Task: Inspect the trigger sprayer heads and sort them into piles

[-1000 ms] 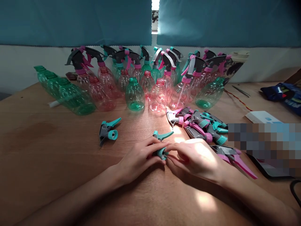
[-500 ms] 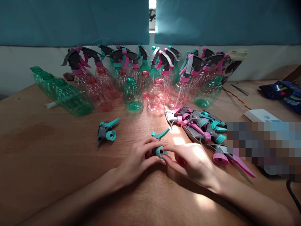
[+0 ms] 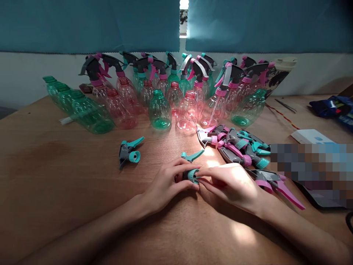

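Both forearms were lying low on the wooden table (image 3: 55, 176), hands meeting in the middle. The left hand (image 3: 165, 180) had its fingers curled around a teal-and-grey spray head (image 3: 191, 176), while the right hand (image 3: 228, 184) pinched its teal collar with the fingertips (image 3: 201, 179). A heap of loose spray heads (image 3: 234, 149) sat just past the right hand, with plastic bottles (image 3: 160, 115) further ahead.

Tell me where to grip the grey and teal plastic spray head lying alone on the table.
Pinch its grey body from above, behind the teal collar: it lies on its side, the body facing up, clear of the thin teal lever.
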`<state>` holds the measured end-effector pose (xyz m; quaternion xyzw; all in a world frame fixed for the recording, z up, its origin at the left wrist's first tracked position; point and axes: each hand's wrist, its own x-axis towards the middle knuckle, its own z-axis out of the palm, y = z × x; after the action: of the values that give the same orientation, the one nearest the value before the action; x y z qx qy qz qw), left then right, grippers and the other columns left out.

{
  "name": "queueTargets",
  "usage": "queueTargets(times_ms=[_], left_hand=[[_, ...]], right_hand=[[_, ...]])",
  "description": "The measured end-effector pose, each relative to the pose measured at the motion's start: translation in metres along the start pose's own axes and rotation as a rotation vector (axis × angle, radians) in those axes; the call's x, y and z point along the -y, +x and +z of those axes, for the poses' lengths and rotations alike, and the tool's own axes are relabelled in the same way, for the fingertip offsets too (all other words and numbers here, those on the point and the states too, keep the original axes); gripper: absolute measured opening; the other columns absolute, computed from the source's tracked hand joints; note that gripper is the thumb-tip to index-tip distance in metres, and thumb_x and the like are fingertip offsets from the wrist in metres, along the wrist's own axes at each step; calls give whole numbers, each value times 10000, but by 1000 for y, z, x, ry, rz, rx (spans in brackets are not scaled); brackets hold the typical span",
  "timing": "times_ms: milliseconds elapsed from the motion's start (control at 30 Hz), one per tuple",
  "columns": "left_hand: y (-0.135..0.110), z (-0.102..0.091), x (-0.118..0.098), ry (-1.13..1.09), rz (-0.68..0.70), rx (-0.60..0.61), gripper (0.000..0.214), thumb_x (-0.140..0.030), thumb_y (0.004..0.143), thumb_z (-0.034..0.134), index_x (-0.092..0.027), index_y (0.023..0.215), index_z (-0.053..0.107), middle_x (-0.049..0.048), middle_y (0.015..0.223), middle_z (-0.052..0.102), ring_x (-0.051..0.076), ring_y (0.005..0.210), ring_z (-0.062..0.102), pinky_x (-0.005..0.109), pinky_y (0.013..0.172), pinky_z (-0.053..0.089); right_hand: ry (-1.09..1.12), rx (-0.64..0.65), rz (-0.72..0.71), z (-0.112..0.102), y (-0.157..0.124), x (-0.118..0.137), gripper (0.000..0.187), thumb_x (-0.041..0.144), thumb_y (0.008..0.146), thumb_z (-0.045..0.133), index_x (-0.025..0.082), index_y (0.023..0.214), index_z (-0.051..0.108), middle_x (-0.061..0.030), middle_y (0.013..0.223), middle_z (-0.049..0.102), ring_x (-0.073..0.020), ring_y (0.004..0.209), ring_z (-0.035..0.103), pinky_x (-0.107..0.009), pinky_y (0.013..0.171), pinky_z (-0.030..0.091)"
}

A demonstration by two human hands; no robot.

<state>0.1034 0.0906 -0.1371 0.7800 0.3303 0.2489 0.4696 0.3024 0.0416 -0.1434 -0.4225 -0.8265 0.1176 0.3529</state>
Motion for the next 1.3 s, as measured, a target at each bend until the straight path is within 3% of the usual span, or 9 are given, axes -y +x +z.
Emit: queueTargets(times_ms=[167,300,500,767,1000,1133,1300], left_hand=[[-2,2,-2,-84,-42,-29,346,-130,731,760,-234,1058,720,-10,922,627,94,659,486,208,612,400],[-2,2,-1,-135,-72,-23,354,-154,730,762,-228,1073,714,-4,933,627,101,679,493,208,597,383],[-1,7,0,-111,-68,-63,356,-157,743,744,-230,1089,705,8,956,626,111,700,506,216,610,400],[0,-1,1,-68,6,65,377,-130,732,763,-247,1087,709,-16,901,608,87,659,479,193,598,392],[1,-2,2,-98,-16,45,323,-196,749,755,-232,1067,714,3,930,624,86,650,491,188,560,397],[0,-3,2,-66,15,43,300,-196,735,770,-212,1029,718,-1,889,620,85,637,497,189,565,405],[-3,-4,4,102,99,-31,299,-192,791,721,-177,1086,671,19,941,620,87,644,525,195,590,446]], right_hand=[[59,-107,-85,8,-3,4,139,149,888,604,173,1018,646,-28,797,761,-116,617,697,-190,594,539],[23,-188,-33,10,-3,8,169,146,884,616,178,1047,647,-63,907,775,-154,750,739,-220,697,581],[32,-145,35,5,-2,5,167,179,892,610,196,1053,648,-39,872,775,-135,657,723,-209,650,581],[141,83,-3,2,-4,-1,119,189,937,519,217,939,635,12,717,683,-85,551,586,-175,544,466],[32,49,9,-1,-2,-4,192,242,915,566,202,1099,604,-35,862,734,-113,611,632,-213,588,483],[98,15,-4,4,-4,-3,188,200,909,562,207,1090,614,-20,828,739,-96,542,613,-197,552,489],[162,-41,-36,7,-6,-2,202,197,909,566,220,1097,638,-38,907,748,-120,635,659,-220,616,534]])
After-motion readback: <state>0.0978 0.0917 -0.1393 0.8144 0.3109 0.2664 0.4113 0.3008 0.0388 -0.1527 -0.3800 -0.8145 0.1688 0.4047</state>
